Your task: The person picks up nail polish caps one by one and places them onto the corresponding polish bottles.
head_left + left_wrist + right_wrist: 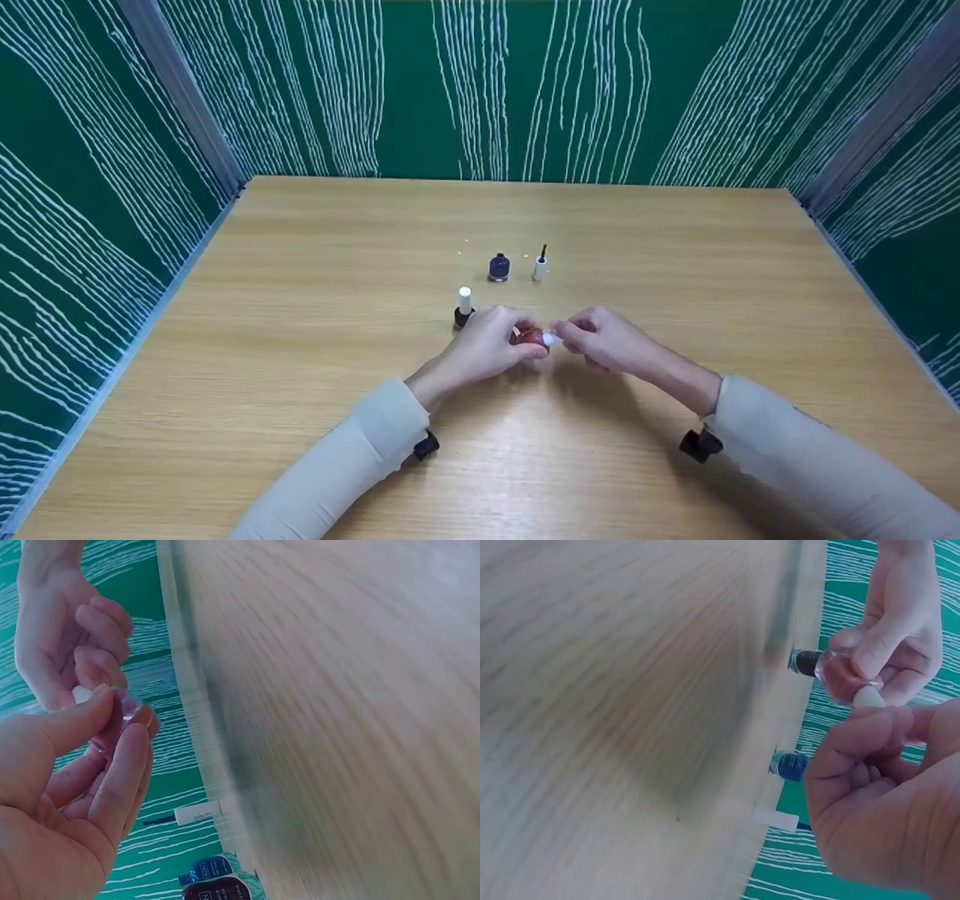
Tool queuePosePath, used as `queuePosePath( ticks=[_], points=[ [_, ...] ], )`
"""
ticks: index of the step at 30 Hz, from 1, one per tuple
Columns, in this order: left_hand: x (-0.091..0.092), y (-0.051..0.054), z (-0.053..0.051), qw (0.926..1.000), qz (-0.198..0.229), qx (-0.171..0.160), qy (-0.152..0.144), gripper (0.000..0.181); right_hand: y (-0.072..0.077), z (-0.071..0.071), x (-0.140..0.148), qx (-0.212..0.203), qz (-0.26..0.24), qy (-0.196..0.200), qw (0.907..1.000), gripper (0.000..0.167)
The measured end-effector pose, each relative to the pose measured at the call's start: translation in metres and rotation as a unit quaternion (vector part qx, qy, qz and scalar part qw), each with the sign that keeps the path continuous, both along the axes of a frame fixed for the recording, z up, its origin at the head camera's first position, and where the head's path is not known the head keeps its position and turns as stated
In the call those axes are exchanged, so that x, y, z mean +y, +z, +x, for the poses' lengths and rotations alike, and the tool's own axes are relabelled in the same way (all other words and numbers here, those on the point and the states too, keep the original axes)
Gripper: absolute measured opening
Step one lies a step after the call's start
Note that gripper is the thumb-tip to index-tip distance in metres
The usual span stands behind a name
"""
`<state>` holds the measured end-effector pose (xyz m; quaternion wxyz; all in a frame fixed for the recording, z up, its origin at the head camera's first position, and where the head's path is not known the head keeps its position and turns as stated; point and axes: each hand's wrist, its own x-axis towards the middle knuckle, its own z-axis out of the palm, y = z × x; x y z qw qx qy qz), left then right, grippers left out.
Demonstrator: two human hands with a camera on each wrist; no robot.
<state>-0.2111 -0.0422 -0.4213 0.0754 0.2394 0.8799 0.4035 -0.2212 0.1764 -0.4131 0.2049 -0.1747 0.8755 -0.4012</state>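
Head: left hand [487, 339] grips red nail polish bottle [533, 337] above table [337, 262]; right hand [606, 339] pinches its white cap [550, 340]; dark capped bottle [464, 304] partly behind left hand; uncapped blue bottle [499, 268], brush cap [540, 268] stand beyond; left wrist: fingers [124, 780] cover part of red nail polish bottle; right wrist: right hand blocks uncapped blue bottle's neck.

Left hand [491, 341]: curled, pinching | right hand [613, 341]: curled, pinching | forearms [679, 375]: angled inward

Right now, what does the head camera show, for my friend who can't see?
A person's left grip holds a small red glass bottle while the right grip pinches its white cap over a pale wooden table. Beyond are a dark, white-capped bottle, an open blue bottle and a white brush cap.
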Motion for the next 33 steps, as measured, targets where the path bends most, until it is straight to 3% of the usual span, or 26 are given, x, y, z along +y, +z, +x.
queuePosePath(
  ticks=[3, 5, 8, 12, 16, 24, 30, 33],
  points=[
    [-0.002, 0.001, 0.000, 1.0000, 0.005, -0.004, -0.001, 0.017, 0.001, 0.000, 0.004, 0.072, 0.015, 0.035, 0.9967, 0.042],
    [-0.004, 0.002, 0.001, 0.9999, 0.014, -0.008, -0.002, 0.015, 0.003, 0.000, 0.007, 0.156, 0.024, 0.062, 0.9855, 0.030],
    [-0.006, 0.003, 0.000, 0.9993, 0.032, -0.015, -0.005, 0.012, 0.006, -0.001, 0.013, 0.304, 0.040, 0.100, 0.9467, 0.023],
    [-0.008, 0.003, -0.001, 0.9985, 0.048, -0.016, -0.021, 0.010, 0.006, -0.003, 0.018, 0.417, 0.038, 0.138, 0.8974, 0.030],
    [-0.009, 0.004, -0.001, 0.9979, 0.049, -0.014, -0.039, 0.008, 0.003, -0.004, 0.020, 0.452, 0.029, 0.158, 0.8773, 0.029],
    [-0.007, 0.007, 0.001, 0.9986, 0.021, -0.015, -0.045, 0.004, -0.004, -0.003, 0.019, 0.480, 0.034, 0.183, 0.8575, 0.024],
    [-0.006, 0.003, 0.003, 0.9990, -0.019, -0.001, -0.041, 0.005, -0.008, -0.001, 0.018, 0.513, 0.098, 0.207, 0.8272, 0.022],
    [-0.005, 0.001, 0.004, 0.9984, -0.033, 0.016, -0.042, 0.007, -0.007, 0.001, 0.016, 0.520, 0.131, 0.211, 0.8171, 0.021]
  ],
)
